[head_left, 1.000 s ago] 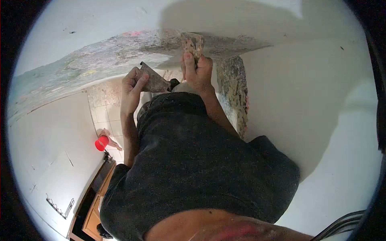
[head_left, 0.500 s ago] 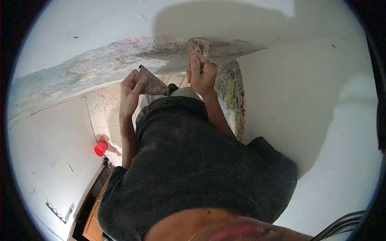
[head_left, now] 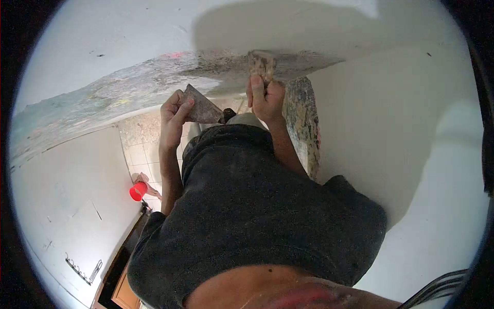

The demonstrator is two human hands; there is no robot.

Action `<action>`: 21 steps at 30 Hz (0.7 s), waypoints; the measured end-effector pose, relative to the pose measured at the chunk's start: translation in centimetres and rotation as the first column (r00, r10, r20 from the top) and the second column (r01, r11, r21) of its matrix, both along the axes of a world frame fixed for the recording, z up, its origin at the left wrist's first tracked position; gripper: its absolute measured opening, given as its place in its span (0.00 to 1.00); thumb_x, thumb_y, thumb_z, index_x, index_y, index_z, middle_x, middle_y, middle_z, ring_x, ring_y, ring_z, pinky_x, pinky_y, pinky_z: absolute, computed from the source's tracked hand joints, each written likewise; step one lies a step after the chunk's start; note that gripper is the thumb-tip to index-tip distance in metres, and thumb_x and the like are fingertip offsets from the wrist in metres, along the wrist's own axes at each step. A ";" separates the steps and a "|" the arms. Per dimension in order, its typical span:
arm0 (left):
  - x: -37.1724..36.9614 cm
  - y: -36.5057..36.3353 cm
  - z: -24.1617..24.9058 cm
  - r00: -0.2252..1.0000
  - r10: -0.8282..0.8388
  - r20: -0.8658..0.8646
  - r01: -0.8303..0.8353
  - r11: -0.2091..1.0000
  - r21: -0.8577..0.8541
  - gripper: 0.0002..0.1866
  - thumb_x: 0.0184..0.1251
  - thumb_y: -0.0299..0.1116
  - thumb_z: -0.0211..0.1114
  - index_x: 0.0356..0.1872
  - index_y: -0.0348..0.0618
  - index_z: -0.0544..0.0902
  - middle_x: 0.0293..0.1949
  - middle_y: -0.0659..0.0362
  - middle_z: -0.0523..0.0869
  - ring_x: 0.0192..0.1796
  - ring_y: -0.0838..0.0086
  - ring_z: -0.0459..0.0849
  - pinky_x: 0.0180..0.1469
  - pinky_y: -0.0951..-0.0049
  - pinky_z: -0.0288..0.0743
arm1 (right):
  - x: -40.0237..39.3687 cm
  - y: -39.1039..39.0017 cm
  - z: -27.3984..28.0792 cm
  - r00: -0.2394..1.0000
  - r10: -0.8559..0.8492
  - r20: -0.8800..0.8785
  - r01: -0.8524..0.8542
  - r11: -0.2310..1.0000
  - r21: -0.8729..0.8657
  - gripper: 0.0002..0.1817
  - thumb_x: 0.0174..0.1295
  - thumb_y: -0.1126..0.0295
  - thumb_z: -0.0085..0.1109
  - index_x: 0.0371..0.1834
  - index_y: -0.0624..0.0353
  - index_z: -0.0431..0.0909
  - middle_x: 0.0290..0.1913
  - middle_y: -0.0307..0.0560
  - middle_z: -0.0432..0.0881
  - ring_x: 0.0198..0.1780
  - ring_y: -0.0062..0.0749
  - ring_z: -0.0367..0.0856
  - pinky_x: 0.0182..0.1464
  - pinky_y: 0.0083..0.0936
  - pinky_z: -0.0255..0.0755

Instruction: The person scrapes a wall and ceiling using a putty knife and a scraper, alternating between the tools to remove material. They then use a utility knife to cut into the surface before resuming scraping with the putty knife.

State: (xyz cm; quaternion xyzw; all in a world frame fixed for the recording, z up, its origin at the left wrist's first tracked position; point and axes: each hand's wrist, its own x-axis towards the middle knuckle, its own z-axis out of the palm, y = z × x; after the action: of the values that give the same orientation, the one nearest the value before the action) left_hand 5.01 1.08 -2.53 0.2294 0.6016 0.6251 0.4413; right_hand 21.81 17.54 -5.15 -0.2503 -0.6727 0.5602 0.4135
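My left hand (head_left: 172, 119) is closed on the edge of a wide, stained putty knife (head_left: 203, 106), with its dark end pointing to the right near my waist. My right hand (head_left: 267, 100) grips a second putty knife (head_left: 262, 64), thumb laid along it. That smeared blade lies up against the rough, patchy strip of wall (head_left: 216, 61), where old paint and plaster show grey and pink. Both hands are in front of my body, the right one nearer the corner.
White wall (head_left: 375, 118) rises close on the right, with a scraped, mottled patch (head_left: 302, 110) low beside my right forearm. To the left, a red bucket (head_left: 138, 191) is near the tiled floor (head_left: 154, 154) and the other wall. A wooden cabinet (head_left: 125, 291) stands lower left.
The whole view has shifted slightly, with hands, body and bucket a little further right. Both hands keep their hold; the right blade remains at the rough wall strip.
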 end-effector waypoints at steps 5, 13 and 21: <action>-0.1 0.3 -0.1 1.000 -0.001 0.005 0.001 1.000 0.005 0.08 0.71 0.32 0.59 0.32 0.44 0.72 0.30 0.66 0.78 0.31 0.85 0.77 0.37 0.80 0.75 | 0.9 1.0 -3.0 1.000 -0.006 -0.002 0.006 0.998 0.057 0.24 0.74 0.61 0.45 0.16 0.58 0.70 0.10 0.35 0.66 0.12 0.17 0.63 0.15 0.21 0.57; -0.2 0.5 -0.4 0.999 0.025 -0.047 -0.026 1.000 -0.007 0.08 0.70 0.32 0.59 0.31 0.44 0.72 0.28 0.67 0.76 0.31 0.86 0.75 0.33 0.80 0.73 | 0.2 0.5 -3.1 0.998 -0.016 0.059 0.009 0.994 0.109 0.24 0.74 0.61 0.46 0.17 0.58 0.70 0.11 0.36 0.67 0.13 0.17 0.63 0.16 0.21 0.57; -0.2 0.4 -0.9 0.999 0.009 -0.039 -0.009 1.000 -0.001 0.08 0.70 0.32 0.60 0.30 0.44 0.73 0.27 0.68 0.75 0.31 0.87 0.74 0.33 0.81 0.71 | 0.0 -0.5 -2.8 0.999 -0.046 0.029 0.045 0.999 0.027 0.20 0.73 0.60 0.50 0.23 0.61 0.74 0.12 0.34 0.68 0.14 0.14 0.65 0.16 0.20 0.58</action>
State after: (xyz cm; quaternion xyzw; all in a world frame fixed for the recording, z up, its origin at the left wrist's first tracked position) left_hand 4.80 1.51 -3.39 0.2386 0.6116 0.6221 0.4266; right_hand 21.86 17.02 -7.91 -0.2683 -0.6803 0.5380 0.4193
